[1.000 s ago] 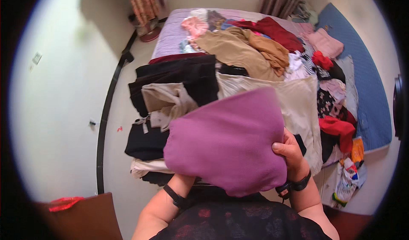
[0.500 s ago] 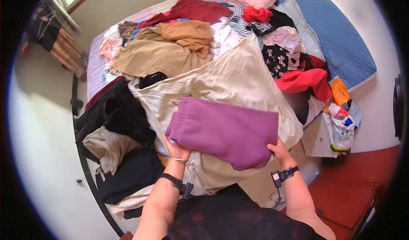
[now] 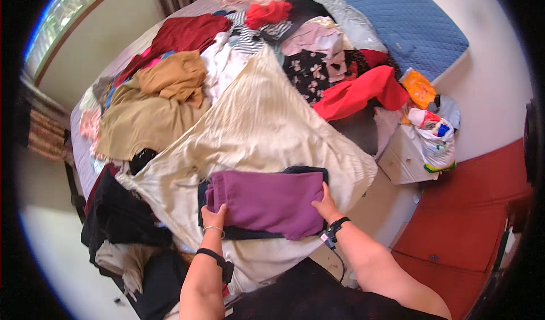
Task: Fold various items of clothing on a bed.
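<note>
The folded purple garment (image 3: 269, 202) has been lowered over a dark garment (image 3: 247, 233) on the cream cloth (image 3: 272, 130). Its ends are gripped by the left hand (image 3: 214, 216) and right hand (image 3: 326, 204). Beyond the cloth, a tan garment (image 3: 139, 121) and a blue quilted mattress (image 3: 392, 22) are positioned.

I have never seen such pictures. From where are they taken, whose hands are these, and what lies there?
There is no machine: the wearer's bare left hand and right hand hold the two sides of a folded purple garment. A wide camera on the wearer's head looks down, so straight edges look curved. The garment is over dark folded fabric, with a spread cream cloth beneath. Around them, the bed carries loose clothes, including a tan garment and a bright red one.
</note>
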Tool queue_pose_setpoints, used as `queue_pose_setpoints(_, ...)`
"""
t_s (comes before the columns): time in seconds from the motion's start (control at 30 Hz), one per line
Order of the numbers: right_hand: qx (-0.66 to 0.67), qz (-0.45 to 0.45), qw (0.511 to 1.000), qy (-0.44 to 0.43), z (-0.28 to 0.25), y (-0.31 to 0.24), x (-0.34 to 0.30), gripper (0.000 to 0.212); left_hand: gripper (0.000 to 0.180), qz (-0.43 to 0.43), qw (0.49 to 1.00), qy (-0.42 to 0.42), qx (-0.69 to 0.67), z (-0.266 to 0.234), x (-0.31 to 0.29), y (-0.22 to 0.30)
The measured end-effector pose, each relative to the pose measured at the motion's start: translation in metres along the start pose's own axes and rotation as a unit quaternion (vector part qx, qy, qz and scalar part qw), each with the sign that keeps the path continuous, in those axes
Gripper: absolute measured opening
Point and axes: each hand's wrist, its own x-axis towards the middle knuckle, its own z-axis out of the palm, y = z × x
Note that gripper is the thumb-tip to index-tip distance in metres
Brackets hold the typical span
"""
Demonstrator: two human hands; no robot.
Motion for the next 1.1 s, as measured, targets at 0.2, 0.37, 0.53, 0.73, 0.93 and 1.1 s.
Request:
queue_pose_setpoints(0.2,0.009,-0.079,0.997,-0.003,-0.002,-0.006,-0.009,0.08,0.033,0.084,0.996,-0.036,-0.006,-0.018,0.0,-0.013)
queue_pose_setpoints(0.37,-0.157,-0.089,0.979,0.089,0.013,-0.019,-0.016,0.072,0.054,0.066,0.98,0.088,0.165,-0.02,-0.02,0.0)
queue_pose_setpoints(0.53,-0.327,-0.271,0.905,-0.013,0.042,-0.042,-0.022,0.064,0.063,0.366,0.906,-0.066,0.201,0.021,-0.05,0.05)
queue_pose_setpoints(0.73,-0.366,-0.272,0.888,-0.057,0.051,-0.035,0.003,0.058,0.064,0.336,0.867,-0.109,0.351,0.027,-0.025,0.038)
queue_pose_setpoints(0.93,-0.363,-0.272,0.889,-0.069,0.071,-0.017,0.023,0.061,0.067,0.325,0.856,-0.116,0.385,0.044,0.003,0.012)
queue_pose_setpoints(1.1,-0.36,-0.288,0.886,-0.049,0.08,-0.008,0.031,0.058,0.069,0.322,0.857,-0.129,0.38,0.053,0.009,0.009)
